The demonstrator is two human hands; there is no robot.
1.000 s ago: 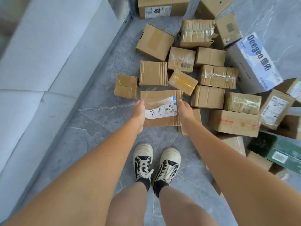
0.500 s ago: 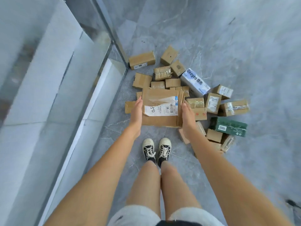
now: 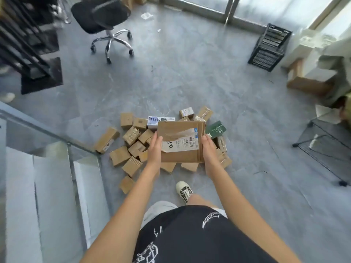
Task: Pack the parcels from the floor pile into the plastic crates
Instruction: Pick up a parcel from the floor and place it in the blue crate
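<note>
The parcel (image 3: pixel 181 142) sits level between the two hands, label up, above the pile (image 3: pixel 133 147). The left hand (image 3: pixel 154 151) presses its left edge and the right hand (image 3: pixel 209 151) its right, fingers fairly straight along the sides, reaching forward; the tips may hook under, but I cannot tell. The box's longer side seems to run hand to hand. The crate (image 3: pixel 269 48) stands well off, ahead and to the right of the fingers, nearer the right hand. So I'd judge the carry must swing rightward and forward.
</note>
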